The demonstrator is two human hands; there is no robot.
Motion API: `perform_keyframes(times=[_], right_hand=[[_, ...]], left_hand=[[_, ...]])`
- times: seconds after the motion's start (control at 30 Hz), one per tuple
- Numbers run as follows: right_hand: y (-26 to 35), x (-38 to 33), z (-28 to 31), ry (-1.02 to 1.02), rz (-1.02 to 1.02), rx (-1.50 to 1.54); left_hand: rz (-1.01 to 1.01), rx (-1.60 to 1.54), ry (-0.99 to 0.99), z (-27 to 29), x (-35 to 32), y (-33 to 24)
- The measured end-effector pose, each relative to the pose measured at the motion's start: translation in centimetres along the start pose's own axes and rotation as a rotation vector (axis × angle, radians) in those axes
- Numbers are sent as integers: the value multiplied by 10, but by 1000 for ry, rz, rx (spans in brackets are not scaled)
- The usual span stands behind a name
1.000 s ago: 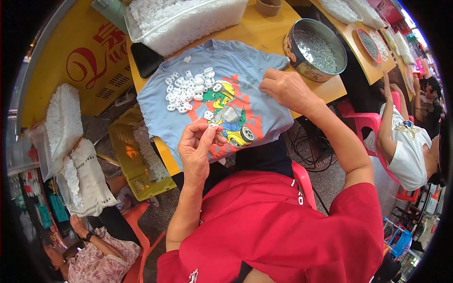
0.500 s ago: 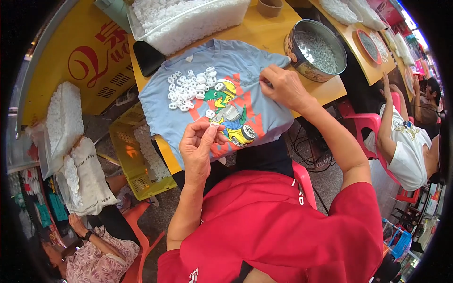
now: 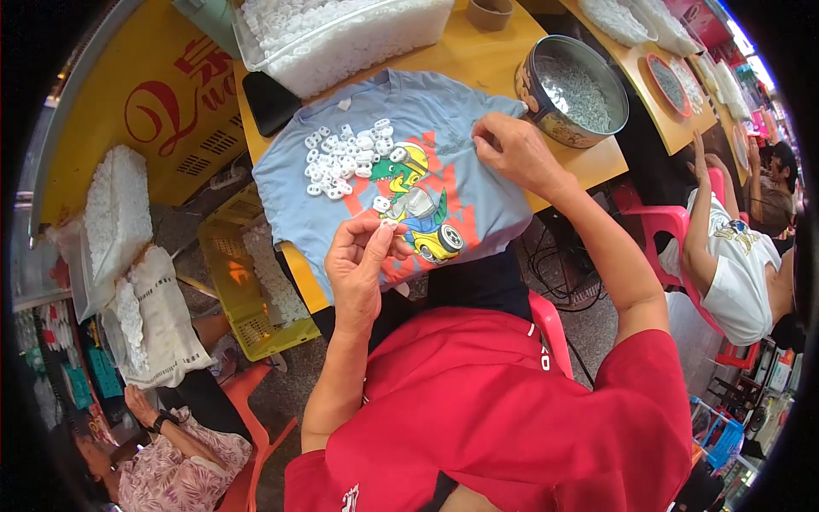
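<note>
The left hand (image 3: 357, 271), at frame centre, pinches a white piece (image 3: 389, 224); the right hand (image 3: 519, 154), upper right, curls over the shirt (image 3: 452, 188), its grip unclear; a light, steady pinch should suit.

You have bright, fairly even light over the bench (image 3: 465, 64), and your hands (image 3: 357, 269) read clearly, without obvious motion blur. The heaped plastic tub (image 3: 358, 61) nearly washes out to white, while the metal bits in the round tin (image 3: 578, 96) give you small glints. Below the bench, the dark cables (image 3: 546, 252) sink into shadow. A bluish-white glare burns at your upper right. Your fisheye view ends in a black rim; near it, straight edges bow, the person in white (image 3: 740, 273) looks stretched, and detail softens.
</note>
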State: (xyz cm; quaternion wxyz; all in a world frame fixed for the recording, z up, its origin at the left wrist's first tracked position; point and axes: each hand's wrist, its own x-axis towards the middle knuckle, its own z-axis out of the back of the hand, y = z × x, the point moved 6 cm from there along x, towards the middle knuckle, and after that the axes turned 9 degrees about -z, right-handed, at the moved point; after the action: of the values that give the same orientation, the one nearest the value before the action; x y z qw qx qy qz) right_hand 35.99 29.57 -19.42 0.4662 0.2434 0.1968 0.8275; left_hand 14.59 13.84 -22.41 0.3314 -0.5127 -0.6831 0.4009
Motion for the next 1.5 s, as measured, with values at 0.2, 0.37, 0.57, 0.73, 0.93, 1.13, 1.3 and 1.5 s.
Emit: perform_keyframes(times=[0.2, 0.37, 0.57, 0.73, 0.93, 1.13, 1.3, 1.5], right_hand=[[5, -3, 4, 29, 109, -36], [2, 0, 3, 76, 103, -30], [-2, 11, 0, 143, 66, -47], [-4, 11, 1, 158, 15, -49], [-2, 15, 0, 215, 59, -132], [-1, 14, 3, 235, 21, -75], [1, 12, 3, 235, 61, -131], [-6, 26, 1, 370, -4, -131]], left_hand=[[-2, 2, 3, -1, 0, 0], [11, 10, 7, -1, 0, 2], [17, 10, 7, -1, 0, 2], [14, 10, -1, 1, 0, 2], [9, 6, -3, 2, 0, 1], [9, 8, -4, 4, 0, 2], [13, 5, -3, 5, 0, 2], [18, 4, -3, 4, 0, 4]])
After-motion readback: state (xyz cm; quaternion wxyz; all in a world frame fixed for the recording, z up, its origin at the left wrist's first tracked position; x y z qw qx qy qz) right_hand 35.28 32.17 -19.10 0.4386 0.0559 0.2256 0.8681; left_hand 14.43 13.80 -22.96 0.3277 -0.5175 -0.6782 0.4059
